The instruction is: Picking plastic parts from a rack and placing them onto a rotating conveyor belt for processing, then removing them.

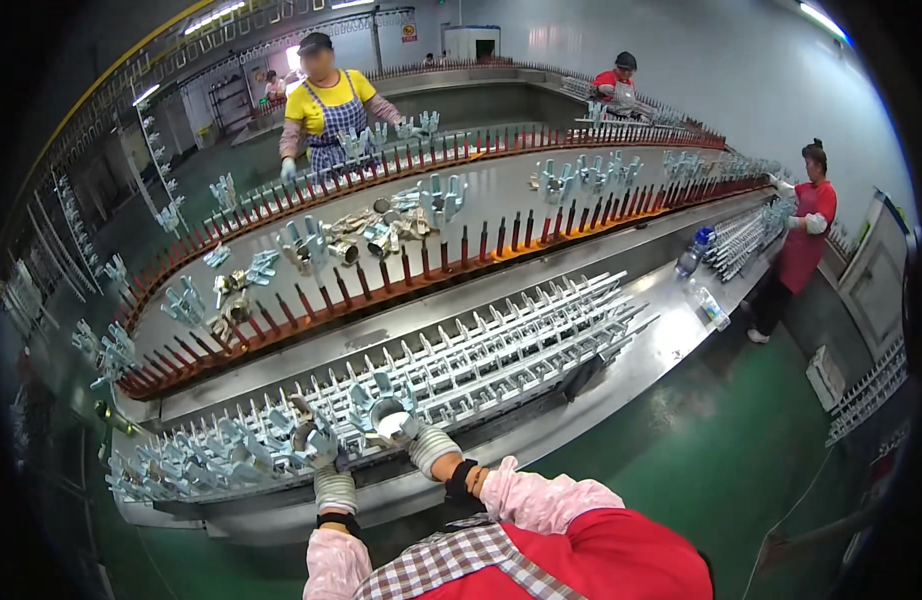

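Both of my hands wear striped knit gloves at the near edge of a long rack [481,365] of silvery metal bars with upright pins. My right hand [433,450] is closed on a pronged metal fixture [383,400], pale blue with a round, bright opening facing up. To its left, my left hand [335,488] reaches up to a second pronged fixture [311,440] with a darker ring; its fingers are mostly hidden behind the part. Several similar fixtures [211,460] crowd the rack's left end.
Beyond the rack runs a conveyor [431,278] edged with upright dark red pins. Loose metal cups and clips [376,230] lie on the metal table behind it. A blue-capped bottle [693,255] stands at the right. Co-workers stand across the conveyor [331,110] and at the far right [809,220].
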